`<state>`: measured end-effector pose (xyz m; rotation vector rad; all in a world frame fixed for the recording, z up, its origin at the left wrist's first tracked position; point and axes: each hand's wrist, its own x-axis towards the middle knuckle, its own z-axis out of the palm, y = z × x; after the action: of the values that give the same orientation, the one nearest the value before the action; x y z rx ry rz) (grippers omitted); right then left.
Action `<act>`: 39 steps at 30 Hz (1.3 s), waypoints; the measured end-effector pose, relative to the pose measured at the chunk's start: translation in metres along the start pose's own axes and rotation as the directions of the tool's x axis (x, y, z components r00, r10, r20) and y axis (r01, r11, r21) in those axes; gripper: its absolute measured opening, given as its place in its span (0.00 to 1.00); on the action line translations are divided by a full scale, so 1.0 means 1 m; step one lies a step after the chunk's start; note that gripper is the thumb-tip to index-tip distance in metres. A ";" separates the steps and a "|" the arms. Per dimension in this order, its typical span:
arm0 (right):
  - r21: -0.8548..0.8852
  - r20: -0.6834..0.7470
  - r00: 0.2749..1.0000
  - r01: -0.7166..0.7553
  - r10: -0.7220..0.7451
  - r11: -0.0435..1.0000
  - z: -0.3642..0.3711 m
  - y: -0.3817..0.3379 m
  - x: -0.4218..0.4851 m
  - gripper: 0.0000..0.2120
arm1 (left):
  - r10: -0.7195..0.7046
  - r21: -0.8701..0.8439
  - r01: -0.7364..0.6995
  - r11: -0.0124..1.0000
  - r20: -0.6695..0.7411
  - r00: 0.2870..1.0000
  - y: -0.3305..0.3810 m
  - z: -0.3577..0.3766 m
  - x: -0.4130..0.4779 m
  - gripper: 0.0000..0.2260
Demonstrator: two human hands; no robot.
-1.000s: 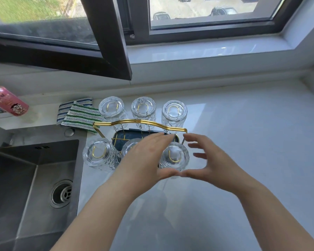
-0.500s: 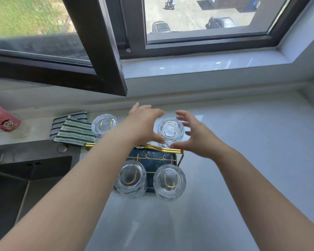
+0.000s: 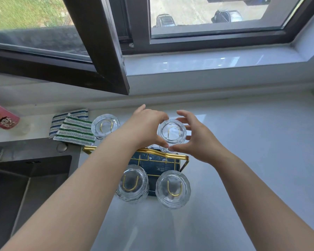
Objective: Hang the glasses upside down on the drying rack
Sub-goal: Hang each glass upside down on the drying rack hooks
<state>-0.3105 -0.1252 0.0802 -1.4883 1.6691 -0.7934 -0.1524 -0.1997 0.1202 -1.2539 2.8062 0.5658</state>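
At the frame's centre, the left hand (image 3: pixel 147 127) and right hand (image 3: pixel 198 140) cup an upturned glass (image 3: pixel 171 134) on the far right of the rack (image 3: pixel 163 157), fingers loosely curved around it.

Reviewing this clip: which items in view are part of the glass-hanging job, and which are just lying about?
Part of the job:
- drying rack with gold wire pegs
- far right glass, cupped between left hand and right hand
- far left glass
- two near glasses, hung upside down

Lying about:
- striped cloths
- pink bottle
- sink
- open window frame
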 end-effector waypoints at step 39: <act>-0.456 0.221 0.970 0.192 -0.098 0.869 0.023 -0.061 0.043 0.42 | -0.149 -0.002 0.149 0.989 0.025 0.989 -0.059 -0.015 -0.030 0.39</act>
<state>-0.2611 -0.1751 0.1140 -1.9788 1.6903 -0.3020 -0.0871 -0.2193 0.1198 -1.4311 2.6633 0.5742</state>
